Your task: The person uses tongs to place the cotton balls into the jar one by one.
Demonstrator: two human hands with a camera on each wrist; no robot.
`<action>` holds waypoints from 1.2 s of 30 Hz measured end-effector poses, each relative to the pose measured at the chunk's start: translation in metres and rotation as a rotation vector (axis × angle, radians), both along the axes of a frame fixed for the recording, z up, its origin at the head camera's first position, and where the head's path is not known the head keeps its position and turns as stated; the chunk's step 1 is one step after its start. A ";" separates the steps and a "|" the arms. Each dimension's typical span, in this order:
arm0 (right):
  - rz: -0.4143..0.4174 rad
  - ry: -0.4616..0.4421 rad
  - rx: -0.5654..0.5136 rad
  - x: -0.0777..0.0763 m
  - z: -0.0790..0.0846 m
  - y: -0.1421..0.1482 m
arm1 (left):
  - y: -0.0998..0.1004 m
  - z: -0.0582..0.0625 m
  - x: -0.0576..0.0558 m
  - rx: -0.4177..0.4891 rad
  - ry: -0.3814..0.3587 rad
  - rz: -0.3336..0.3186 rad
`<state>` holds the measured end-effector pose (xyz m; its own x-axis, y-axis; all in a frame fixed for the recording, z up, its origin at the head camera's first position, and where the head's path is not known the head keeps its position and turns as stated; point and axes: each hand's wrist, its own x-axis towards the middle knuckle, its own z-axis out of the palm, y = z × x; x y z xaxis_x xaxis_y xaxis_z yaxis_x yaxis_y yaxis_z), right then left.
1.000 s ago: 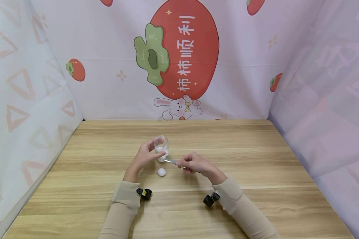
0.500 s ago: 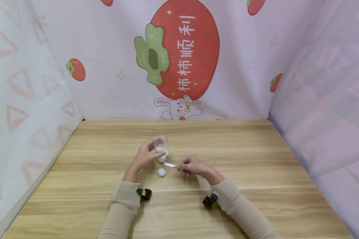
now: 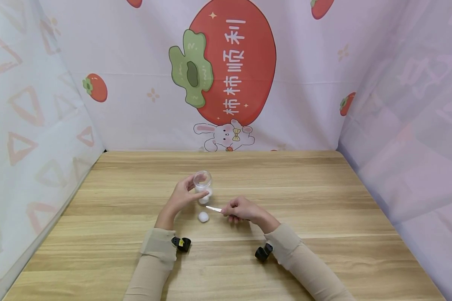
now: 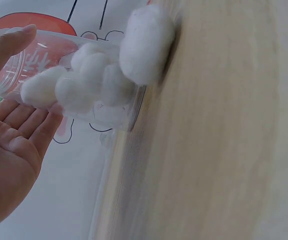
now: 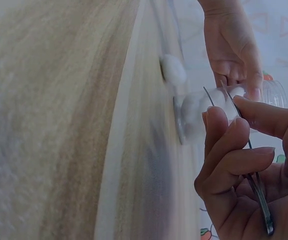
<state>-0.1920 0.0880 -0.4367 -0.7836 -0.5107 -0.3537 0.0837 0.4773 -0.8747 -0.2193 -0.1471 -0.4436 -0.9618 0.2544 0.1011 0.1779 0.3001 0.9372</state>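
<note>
A clear jar (image 3: 203, 180) without a lid stands upright on the table, with several white cotton balls (image 4: 91, 75) inside. Around its side curl the fingers and thumb of my left hand (image 3: 182, 195). One loose cotton ball (image 3: 203, 217) lies on the wood just in front of the jar. My right hand (image 3: 245, 209) pinches metal tweezers (image 3: 214, 208) between thumb and fingers. The tweezers point left, their tips apart with nothing between them, close to the jar's base and the loose ball. In the right wrist view the tweezers' (image 5: 258, 192) back end lies across the palm.
The wood-grain table (image 3: 305, 188) extends on all sides of the hands. Behind it hangs a printed cloth (image 3: 135, 50), and further cloths flank it left and right. Each sleeve cuff carries a small black camera (image 3: 263, 252).
My right hand has drawn slightly toward me, and the tweezers' tips have shifted down and away from the jar. The left hand, jar and loose cotton ball stay put.
</note>
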 end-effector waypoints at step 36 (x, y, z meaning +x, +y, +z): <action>0.043 0.003 0.116 0.003 -0.008 -0.011 | 0.000 -0.001 -0.001 0.021 -0.013 -0.009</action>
